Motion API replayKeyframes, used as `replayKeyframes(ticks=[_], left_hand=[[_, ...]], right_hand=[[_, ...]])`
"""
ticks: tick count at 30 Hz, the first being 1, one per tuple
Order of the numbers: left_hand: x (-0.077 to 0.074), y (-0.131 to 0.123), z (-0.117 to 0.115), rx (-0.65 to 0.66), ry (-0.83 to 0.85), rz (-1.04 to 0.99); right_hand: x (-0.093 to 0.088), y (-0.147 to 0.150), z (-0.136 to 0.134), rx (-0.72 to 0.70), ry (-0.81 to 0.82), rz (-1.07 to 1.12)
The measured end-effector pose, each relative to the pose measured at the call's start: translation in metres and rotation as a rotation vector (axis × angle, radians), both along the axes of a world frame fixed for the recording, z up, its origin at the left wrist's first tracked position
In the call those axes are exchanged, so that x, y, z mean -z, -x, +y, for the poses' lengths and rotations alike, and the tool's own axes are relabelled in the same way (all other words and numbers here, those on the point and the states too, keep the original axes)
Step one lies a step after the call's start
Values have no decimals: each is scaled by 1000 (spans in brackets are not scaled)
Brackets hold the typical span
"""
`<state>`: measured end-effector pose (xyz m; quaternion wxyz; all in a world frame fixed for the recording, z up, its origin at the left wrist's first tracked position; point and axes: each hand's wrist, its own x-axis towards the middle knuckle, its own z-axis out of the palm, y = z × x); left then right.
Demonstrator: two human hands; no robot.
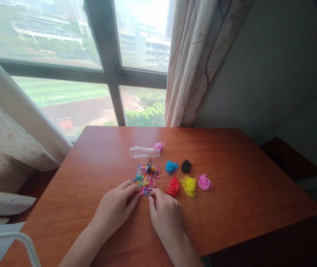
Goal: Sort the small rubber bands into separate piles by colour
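A mixed pile of small coloured rubber bands (147,174) lies on the table in front of my hands. My left hand (119,202) reaches its near left edge, thumb and index finger closed together by a pink rubber band (143,191). From the right, my right hand (166,210) meets the same edge, its curled index finger and thumb at another loose band. The fingers partly cover the bands they touch. Sorted by colour, a blue pile (171,167), a black pile (186,165), a red pile (173,186), a yellow pile (189,186) and a pink pile (204,182) sit to the right.
Behind the mixed pile, a clear plastic bottle (143,152) lies on its side, with a pink cap (159,147) and loop at its right end. The brown wooden table (239,200) stands against a window with curtains (187,74). A white curved tube (22,239) shows at lower left.
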<state>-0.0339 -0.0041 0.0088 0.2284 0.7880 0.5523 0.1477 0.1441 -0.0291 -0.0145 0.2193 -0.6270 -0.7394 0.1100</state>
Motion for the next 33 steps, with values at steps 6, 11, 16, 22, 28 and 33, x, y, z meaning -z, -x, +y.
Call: replayKeyframes(ticks=[6,11,16,22,28,33], left_hand=[[2,0,0,-2,3,37],[1,-1,1,4,11,42],[1,-2,0,-8,10,52],[1,-3,0,-11,15,71],[1,-2,-1,-6,19,64],[1,-2,-1,-6,12,47]], right_hand=[[2,-3,-1,-11,-19,73],[3,-6,-2,-4,-25,139],[4,-9,-4,-16,-48,196],[-6,-23,0,7,-101,195],[-30,-79,42,148,-122,18],[-32,-116,79,217,-38,-158]])
